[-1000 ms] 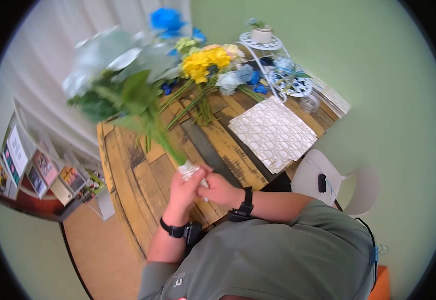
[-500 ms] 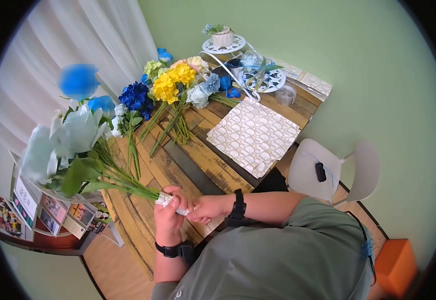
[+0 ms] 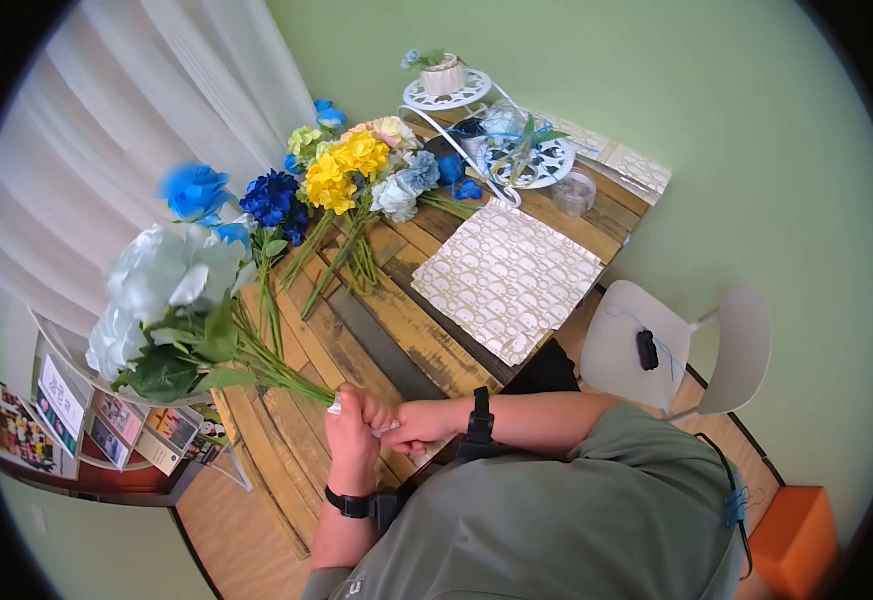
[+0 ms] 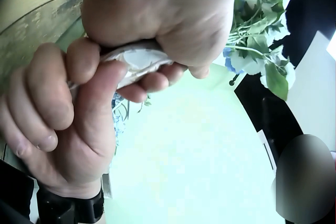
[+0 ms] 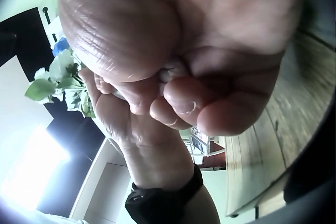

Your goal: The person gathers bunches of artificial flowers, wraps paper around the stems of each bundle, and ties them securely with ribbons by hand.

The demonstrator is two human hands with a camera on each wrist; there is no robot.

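A bouquet of pale blue-white and bright blue flowers (image 3: 176,270) leans to the left, its green stems gathered low down. My left hand (image 3: 354,425) grips the stems where a white wrapping (image 4: 139,61) goes round them. Close beside it, my right hand (image 3: 414,428) has its fingers curled and its thumb pressed on the lower end of the white wrapping. In the right wrist view the wrapping is mostly hidden by the fingers, and the bouquet's leaves (image 5: 58,85) show past the left hand.
On the wooden table (image 3: 286,450) lie yellow flowers (image 3: 346,170), dark blue flowers (image 3: 274,200), patterned paper (image 3: 506,275) and a roll of clear ribbon (image 3: 573,192). A white tiered stand (image 3: 531,165) stands at the back. A chair (image 3: 636,335) is at right.
The bouquet has swung left and down from its earlier upright lean, then slightly back right. The left hand has closed further over the white wrapping, and the right hand stays at its lower end.
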